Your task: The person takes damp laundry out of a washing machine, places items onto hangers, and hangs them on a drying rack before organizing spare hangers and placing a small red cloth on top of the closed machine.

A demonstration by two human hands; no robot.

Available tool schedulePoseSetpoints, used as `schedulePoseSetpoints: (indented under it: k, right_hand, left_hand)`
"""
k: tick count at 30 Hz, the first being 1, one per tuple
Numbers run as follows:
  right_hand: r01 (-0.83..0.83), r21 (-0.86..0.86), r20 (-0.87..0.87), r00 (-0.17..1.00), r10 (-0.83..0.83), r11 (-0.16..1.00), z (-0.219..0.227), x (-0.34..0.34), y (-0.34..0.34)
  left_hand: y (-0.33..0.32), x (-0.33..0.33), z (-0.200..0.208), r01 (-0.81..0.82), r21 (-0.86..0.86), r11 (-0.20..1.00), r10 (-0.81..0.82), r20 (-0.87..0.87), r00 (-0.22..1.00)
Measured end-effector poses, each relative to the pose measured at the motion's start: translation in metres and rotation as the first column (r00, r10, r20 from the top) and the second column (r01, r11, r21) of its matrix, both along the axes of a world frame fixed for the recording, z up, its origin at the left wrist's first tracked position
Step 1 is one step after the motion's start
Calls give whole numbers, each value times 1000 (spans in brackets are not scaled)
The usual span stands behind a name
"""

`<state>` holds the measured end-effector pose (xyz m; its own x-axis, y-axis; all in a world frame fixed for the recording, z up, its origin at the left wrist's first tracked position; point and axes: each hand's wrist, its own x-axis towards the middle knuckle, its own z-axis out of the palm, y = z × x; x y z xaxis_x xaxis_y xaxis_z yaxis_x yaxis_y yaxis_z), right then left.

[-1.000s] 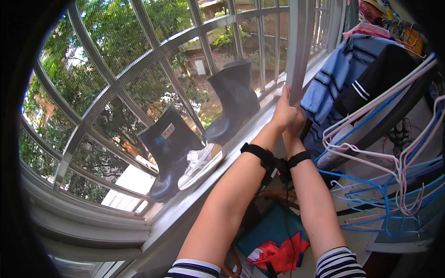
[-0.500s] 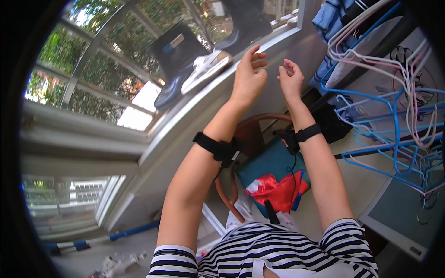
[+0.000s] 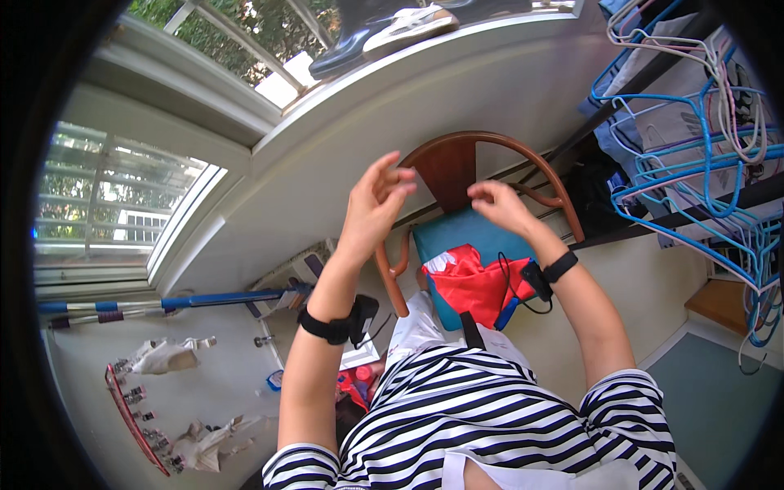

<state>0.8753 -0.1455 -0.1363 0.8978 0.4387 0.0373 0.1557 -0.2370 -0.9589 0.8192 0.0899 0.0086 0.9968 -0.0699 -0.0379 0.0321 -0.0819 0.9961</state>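
My left hand (image 3: 376, 204) is raised in front of the chair's wooden backrest, fingers bent and apart, holding nothing. To its right, my right hand (image 3: 502, 206) hovers over the chair's teal seat (image 3: 474, 237), its fingers loosely curled and slightly blurred, with nothing seen in them. Below the hands, a crumpled red cloth (image 3: 469, 286) with white and blue parts lies on the seat. The brown wooden chair back (image 3: 445, 171) curves around behind it. Each wrist wears a black strap with a small dark device (image 3: 535, 282).
A white and dark shoe (image 3: 408, 31) stands on the windowsill beside dark boots (image 3: 347, 53). At right, blue, white and pink hangers (image 3: 702, 184) crowd a dark rail. A blue pole (image 3: 220, 300) and a red clip hanger (image 3: 135, 420) with pale cloths are at left.
Both hands have come down from near the windowsill to over the chair. My view has tilted downward, so more of the chair and the left-hand clip hanger shows.
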Motion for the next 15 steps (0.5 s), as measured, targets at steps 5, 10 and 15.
schedulePoseSetpoints:
  k: [5, 10, 15]
  right_hand:
    - [-266, -373, -287, 944, 162, 889, -86, -69, -19]
    - [-414, -594, -346, 905, 246, 689, -138, -115, -14]
    - [-541, -708, -441, 840, 314, 453, -204, -140, 0]
  left_hand:
    - [25, -69, -46, -90, 36, 995, 95, -203, 974]
    - [52, -114, -104, -222, -29, 975, 203, -303, 931]
    - [57, -145, -137, -332, -82, 940, 275, -395, 877]
